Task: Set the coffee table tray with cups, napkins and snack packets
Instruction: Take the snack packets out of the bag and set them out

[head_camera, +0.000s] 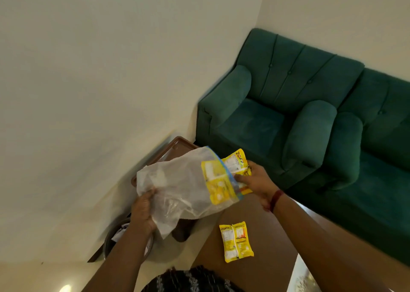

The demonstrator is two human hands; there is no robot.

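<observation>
**A:** Where's the room to move?
**B:** The brown table (pixel 273 231) runs up the lower centre. Its right edge lies near two green armchairs (pixel 266 105), and the wall (pixel 88 92) crowds the left.
**A:** And the hands?
**B:** Mid-frame, the left hand (pixel 143 209) curls round the clear bag (pixel 177 187) at its lower corner. The right hand (pixel 255 180) pinches yellow snack packets (pixel 237 161) at the bag's mouth, thumb on top.
**A:** Counts?
**B:** One bag, one brown tray (pixel 175 144) partly hidden behind it, one joined pair of packets (pixel 236 241) flat on the table, lower centre. The held ones I cannot count.
</observation>
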